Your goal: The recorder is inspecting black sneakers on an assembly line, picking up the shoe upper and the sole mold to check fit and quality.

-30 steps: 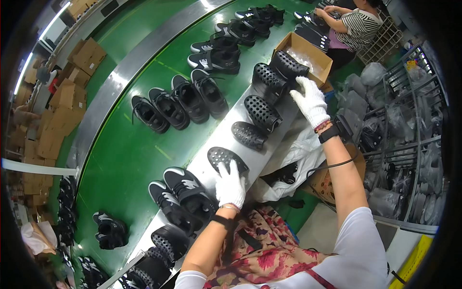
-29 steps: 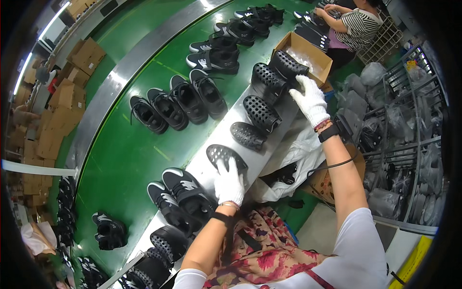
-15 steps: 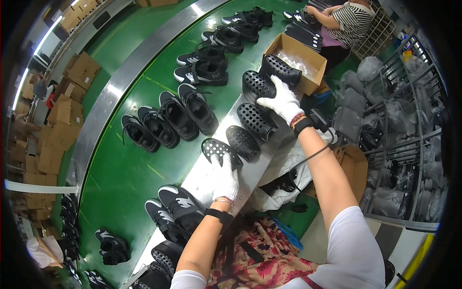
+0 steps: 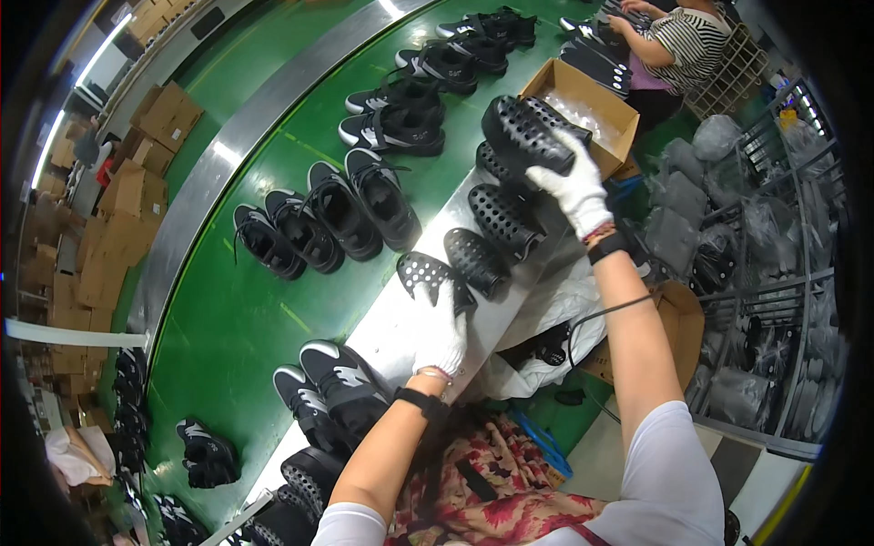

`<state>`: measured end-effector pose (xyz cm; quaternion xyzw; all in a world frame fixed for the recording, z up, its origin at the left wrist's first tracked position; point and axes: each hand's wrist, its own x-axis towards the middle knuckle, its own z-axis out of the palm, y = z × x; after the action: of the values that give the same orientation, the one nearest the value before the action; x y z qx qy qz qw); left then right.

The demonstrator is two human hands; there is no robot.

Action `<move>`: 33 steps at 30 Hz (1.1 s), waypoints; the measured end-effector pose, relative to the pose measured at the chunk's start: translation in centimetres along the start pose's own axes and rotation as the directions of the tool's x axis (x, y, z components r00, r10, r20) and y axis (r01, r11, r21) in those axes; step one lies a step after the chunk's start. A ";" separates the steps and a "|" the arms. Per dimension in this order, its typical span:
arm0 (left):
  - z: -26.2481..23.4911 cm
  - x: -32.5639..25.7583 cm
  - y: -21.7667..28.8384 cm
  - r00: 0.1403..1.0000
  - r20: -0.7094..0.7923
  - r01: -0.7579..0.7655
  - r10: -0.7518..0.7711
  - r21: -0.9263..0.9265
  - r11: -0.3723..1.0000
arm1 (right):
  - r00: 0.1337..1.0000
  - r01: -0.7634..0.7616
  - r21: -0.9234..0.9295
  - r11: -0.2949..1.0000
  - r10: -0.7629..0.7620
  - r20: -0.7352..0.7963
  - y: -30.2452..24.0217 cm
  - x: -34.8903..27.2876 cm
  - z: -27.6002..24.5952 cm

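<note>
My right hand [image 4: 575, 189], in a white knit glove, grips a black perforated shoe form [image 4: 523, 129] and holds it tilted above the others. Behind and below it show parts of another perforated form [image 4: 544, 111] and one more [image 4: 492, 162]. My left hand [image 4: 439, 329], also gloved, has its fingers over a black form with pale-looking holes [image 4: 426, 270] on the metal ledge [image 4: 387, 314]. Between my hands two further forms lie on the ledge: one with large holes [image 4: 501, 217] and a smoother one [image 4: 475, 261].
Black sneakers [image 4: 332, 214] stand in rows on the green belt [image 4: 246, 337]. An open carton [image 4: 612, 118] with clear plastic pieces stands beyond my right hand. A co-worker in a striped top [image 4: 692, 41] sits at the far right. A wire rack [image 4: 756, 300] holds bagged items.
My right hand has closed on a perforated form and raised it off the others, uncovering one behind it. My left hand stays at its form. The view has shifted slightly.
</note>
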<state>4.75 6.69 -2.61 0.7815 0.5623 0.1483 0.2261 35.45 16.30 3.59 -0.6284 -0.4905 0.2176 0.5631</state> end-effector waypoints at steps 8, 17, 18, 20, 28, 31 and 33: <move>-2.5 -0.7 0.6 0.999 -0.017 0.034 -0.036 -0.106 0.994 | 0.980 -0.050 0.199 0.979 0.009 0.200 -14.8 -12.4 -1.4; -11.1 -14.7 -2.3 0.876 -0.476 -0.027 0.076 0.108 0.994 | 0.900 -0.080 -0.280 0.957 0.190 0.392 -6.3 -27.4 9.2; -12.4 -16.0 -2.5 0.881 -0.463 -0.025 0.097 0.159 0.987 | 0.916 0.007 -0.325 0.946 0.124 0.381 -4.3 -28.2 10.1; -13.4 -17.9 -3.1 0.870 -0.470 -0.063 0.148 0.193 0.979 | 0.921 0.006 -0.410 0.912 0.154 0.358 -3.1 -28.7 10.8; -12.7 -23.6 -5.6 0.892 -0.452 0.089 0.004 0.184 0.979 | 0.805 0.421 -0.391 0.819 -0.138 0.576 -10.1 -24.2 7.2; -13.0 -22.5 -6.7 0.969 -0.248 0.078 -0.009 0.268 0.960 | 0.542 0.719 -0.272 0.640 -0.270 0.796 -10.4 -21.8 7.5; -11.4 -22.5 -8.9 0.964 -0.264 0.055 0.037 0.332 0.942 | 0.465 0.754 -0.263 0.602 -0.205 0.862 -10.7 -21.5 8.2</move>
<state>-15.33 -10.10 2.97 0.7787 0.6083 0.1529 0.0124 15.62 0.59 5.19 -0.4413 -0.8857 0.1043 0.0998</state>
